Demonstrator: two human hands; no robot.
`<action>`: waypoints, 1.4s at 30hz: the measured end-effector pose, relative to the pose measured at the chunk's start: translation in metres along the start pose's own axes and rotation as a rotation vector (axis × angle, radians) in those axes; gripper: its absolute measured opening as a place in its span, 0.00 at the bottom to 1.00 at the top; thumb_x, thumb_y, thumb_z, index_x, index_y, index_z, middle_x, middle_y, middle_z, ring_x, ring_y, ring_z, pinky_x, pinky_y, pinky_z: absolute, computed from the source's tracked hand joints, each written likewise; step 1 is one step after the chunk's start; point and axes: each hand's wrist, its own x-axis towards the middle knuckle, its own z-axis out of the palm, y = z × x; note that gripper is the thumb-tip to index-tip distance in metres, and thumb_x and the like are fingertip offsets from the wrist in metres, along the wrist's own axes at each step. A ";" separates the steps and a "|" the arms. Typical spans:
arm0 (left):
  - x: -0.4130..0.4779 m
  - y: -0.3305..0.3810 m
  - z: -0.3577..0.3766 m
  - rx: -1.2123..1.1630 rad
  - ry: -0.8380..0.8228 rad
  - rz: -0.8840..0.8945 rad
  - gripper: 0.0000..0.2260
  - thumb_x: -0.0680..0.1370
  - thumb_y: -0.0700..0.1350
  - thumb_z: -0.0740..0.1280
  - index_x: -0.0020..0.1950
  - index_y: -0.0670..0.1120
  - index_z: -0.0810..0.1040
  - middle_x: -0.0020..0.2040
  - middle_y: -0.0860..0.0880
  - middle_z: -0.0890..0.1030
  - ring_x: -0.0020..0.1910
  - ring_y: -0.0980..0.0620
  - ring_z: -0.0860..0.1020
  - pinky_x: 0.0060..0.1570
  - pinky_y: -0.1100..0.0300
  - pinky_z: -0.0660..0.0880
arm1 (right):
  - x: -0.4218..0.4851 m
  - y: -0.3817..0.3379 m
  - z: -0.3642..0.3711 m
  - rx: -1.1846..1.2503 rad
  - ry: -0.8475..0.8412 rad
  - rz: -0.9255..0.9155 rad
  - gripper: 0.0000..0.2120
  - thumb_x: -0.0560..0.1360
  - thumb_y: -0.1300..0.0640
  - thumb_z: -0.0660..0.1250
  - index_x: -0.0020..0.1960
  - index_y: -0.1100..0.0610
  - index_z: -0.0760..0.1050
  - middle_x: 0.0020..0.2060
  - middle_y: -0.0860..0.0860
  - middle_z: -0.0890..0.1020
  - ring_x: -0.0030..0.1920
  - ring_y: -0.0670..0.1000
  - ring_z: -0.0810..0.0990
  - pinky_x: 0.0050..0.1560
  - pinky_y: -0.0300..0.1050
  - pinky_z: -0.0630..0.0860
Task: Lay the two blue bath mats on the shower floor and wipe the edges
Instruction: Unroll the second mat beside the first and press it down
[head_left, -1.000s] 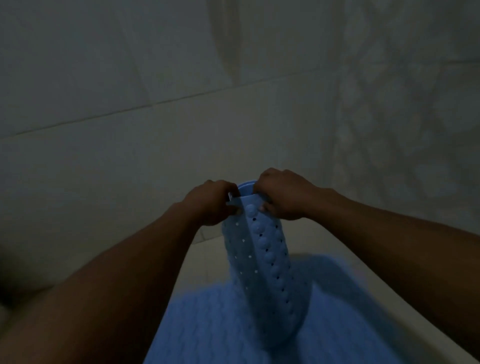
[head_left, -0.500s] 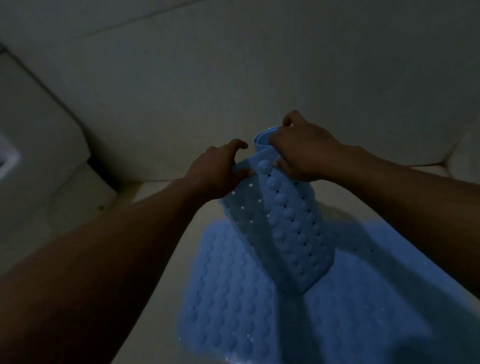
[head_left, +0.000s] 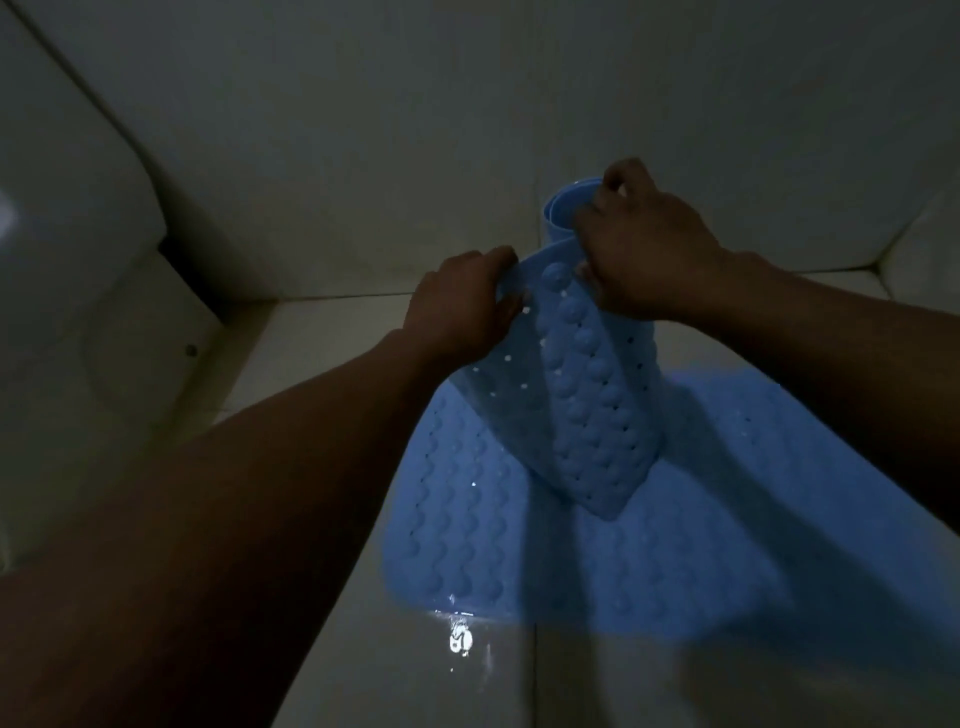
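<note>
Dim shower floor (head_left: 322, 332), hands (head_left: 550, 291) gripping rolled mat (head_left: 597, 410)

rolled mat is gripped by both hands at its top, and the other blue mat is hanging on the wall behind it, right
Not quite. The head view shows both the left hand and right hand gripping the rolled mat at its top, but the other blue mat lies flat on the shower floor.

A dim home bathroom, seen from above my arms: pale glossy floor tiles (head_left: 363, 649) with grout lines meet a tiled wall (head_left: 415, 130) across the upper frame. A blue bubble-textured rubber bath mat (head_left: 467, 545) lies flat at lower centre, a wet glint (head_left: 460, 642) shining just below its edge.
</note>
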 end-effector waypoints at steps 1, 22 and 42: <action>-0.005 -0.003 -0.008 -0.019 -0.038 0.013 0.15 0.79 0.54 0.67 0.60 0.46 0.76 0.51 0.43 0.81 0.50 0.41 0.78 0.44 0.54 0.68 | -0.005 -0.007 -0.005 -0.029 -0.006 -0.001 0.21 0.78 0.51 0.66 0.64 0.65 0.70 0.57 0.62 0.76 0.71 0.63 0.61 0.42 0.54 0.69; -0.136 -0.020 -0.017 -0.126 -0.164 0.053 0.08 0.79 0.49 0.67 0.57 0.50 0.78 0.54 0.45 0.82 0.52 0.43 0.79 0.45 0.54 0.68 | -0.121 -0.100 -0.025 -0.118 0.036 0.086 0.16 0.80 0.49 0.64 0.58 0.63 0.72 0.51 0.62 0.80 0.52 0.64 0.76 0.39 0.50 0.65; -0.222 0.049 -0.061 0.139 -0.827 -0.107 0.22 0.77 0.57 0.71 0.68 0.49 0.79 0.68 0.46 0.77 0.64 0.44 0.76 0.65 0.47 0.73 | -0.206 -0.158 -0.066 0.102 -0.637 0.115 0.23 0.72 0.34 0.67 0.35 0.51 0.64 0.34 0.49 0.70 0.43 0.56 0.74 0.43 0.48 0.70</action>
